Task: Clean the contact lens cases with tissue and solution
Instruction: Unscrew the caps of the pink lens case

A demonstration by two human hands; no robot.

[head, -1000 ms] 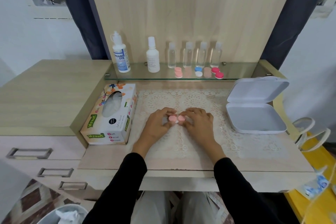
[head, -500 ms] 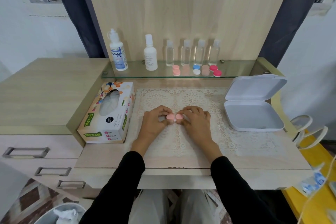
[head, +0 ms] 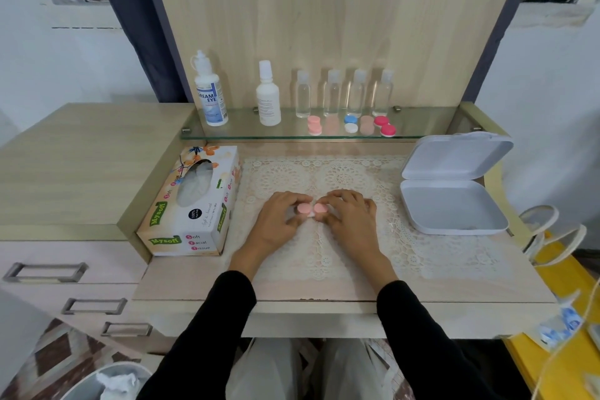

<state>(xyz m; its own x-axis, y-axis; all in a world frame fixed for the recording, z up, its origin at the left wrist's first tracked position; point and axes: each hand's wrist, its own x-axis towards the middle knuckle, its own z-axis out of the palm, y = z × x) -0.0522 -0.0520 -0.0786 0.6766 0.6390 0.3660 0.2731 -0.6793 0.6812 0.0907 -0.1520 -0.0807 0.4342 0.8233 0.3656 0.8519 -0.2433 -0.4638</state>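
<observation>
Nearest, at the lower left, one bin [head: 97, 380] holds crumpled tissue, and two black sleeves [head: 211, 334] reach over the front edge of the tabletop [head: 201, 282]. Three drawer handles [head: 45, 271] sit to their left.

On the lace mat [head: 422, 253] the two hands meet around one pink lens case [head: 310, 208]. It lies at the mat's middle with its two round caps side by side. The left hand [head: 276, 224] has its grip clamped on the left cap, thumb and fingers curled round it. The right hand [head: 352, 221] is clamped likewise on the right cap, so the case sits between the fingertips of both.

One tissue box [head: 194, 204] lies near the left hand, against the tabletop's left wall. One white hinged box [head: 454, 204] stands open to the right, apart from the right hand, with a stretch of mat between them. More mat shows between the wrists and the front edge.

Farthest, the glass shelf [head: 422, 133] carries one solution bottle [head: 209, 94], one white bottle [head: 268, 97], four small clear bottles [head: 303, 96] and five more cases [head: 350, 124] in a row.
</observation>
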